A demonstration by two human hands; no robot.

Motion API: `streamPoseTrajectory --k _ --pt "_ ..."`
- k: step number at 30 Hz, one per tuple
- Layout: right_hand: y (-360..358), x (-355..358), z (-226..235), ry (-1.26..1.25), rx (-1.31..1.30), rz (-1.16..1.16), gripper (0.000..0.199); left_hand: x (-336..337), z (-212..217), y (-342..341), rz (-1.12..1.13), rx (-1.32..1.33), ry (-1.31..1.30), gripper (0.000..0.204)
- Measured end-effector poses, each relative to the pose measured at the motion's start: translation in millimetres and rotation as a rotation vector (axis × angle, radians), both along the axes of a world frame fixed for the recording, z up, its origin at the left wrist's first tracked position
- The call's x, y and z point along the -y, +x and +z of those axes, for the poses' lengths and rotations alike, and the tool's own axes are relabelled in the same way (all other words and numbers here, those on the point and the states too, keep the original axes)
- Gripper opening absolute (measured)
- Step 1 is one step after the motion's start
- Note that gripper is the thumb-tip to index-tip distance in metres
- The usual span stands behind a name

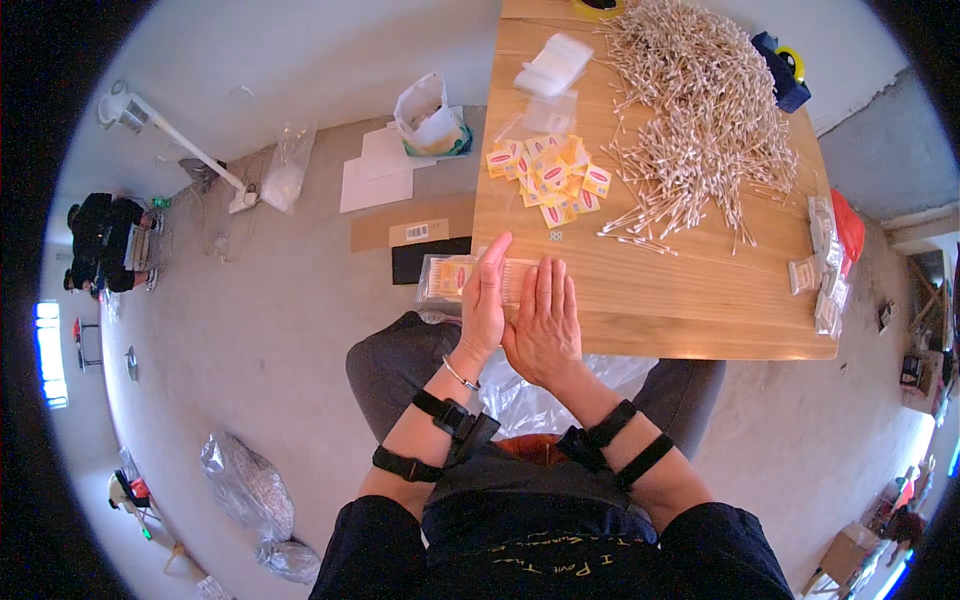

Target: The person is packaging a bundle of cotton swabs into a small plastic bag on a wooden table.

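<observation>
The person is sitting at the near edge of a wooden tabletop (690, 310), dark straps wrapping both forearms and a clear plastic bag (545, 395) lying across the lap. The left hand (484, 300) is standing on its edge, fingers straight and together, pressing against the left part of a clear packet of cotton swabs (452, 278) that is lying at the tabletop's near left corner and overhanging the edge a little. The right hand (545, 320) is lying flat, palm down, fingers extended and close together, covering the packet's right part; the two hands are touching side by side, neither one closing around the packet. A yellow label is showing through the packet's left end.

Farther in, a cluster of small yellow labels (552, 180) with red ovals is lying loose near the middle of the tabletop; they overlap, so I cannot tell the count. Beyond them, a few empty clear bags (550, 72) are lying stacked. To the right, a large heap of loose cotton swabs (695, 120) is spreading across the far half, too many to count. Several filled packets (825, 270) are lining the right edge.

On the floor to the left, white sheets of paper (375, 175), a brown cardboard strip (410, 225) and a white bag (430, 115) are lying.
</observation>
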State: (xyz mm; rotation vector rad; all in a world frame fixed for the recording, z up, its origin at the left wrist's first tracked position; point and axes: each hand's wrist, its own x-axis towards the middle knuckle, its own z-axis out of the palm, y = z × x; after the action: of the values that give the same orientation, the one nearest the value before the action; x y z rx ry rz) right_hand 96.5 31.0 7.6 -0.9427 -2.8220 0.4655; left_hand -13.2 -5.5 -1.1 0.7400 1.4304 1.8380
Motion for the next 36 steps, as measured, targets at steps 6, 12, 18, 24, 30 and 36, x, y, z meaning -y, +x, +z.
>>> streamPoseTrajectory --k 6,12,18,24,30,36 --pt "-2.2 2.4 -3.9 -0.005 -0.044 -0.04 0.074 2.5 -2.2 1.2 -0.01 -0.071 -0.015 0.054" --pt "-3.5 2.0 -5.0 0.017 -0.054 -0.06 0.073 5.8 -3.2 0.8 -0.018 -0.278 -0.112 0.055" --pt "-2.9 2.1 -1.4 -0.023 -0.041 -0.058 0.071 4.7 6.1 -6.4 -0.096 -0.267 -0.149 0.056" --pt "-6.1 4.8 -3.4 0.005 -0.05 -0.088 0.07 4.1 -5.9 -7.5 -0.106 -0.118 -0.028 0.053" --pt "-7.5 6.6 -5.3 0.014 -0.038 -0.071 0.07 6.6 3.0 -3.4 -0.069 -0.18 -0.06 0.053" --pt "-6.4 5.0 -1.6 -0.022 -0.087 -0.067 0.08 23.6 24.4 -35.4 0.194 -0.611 -0.219 0.044"
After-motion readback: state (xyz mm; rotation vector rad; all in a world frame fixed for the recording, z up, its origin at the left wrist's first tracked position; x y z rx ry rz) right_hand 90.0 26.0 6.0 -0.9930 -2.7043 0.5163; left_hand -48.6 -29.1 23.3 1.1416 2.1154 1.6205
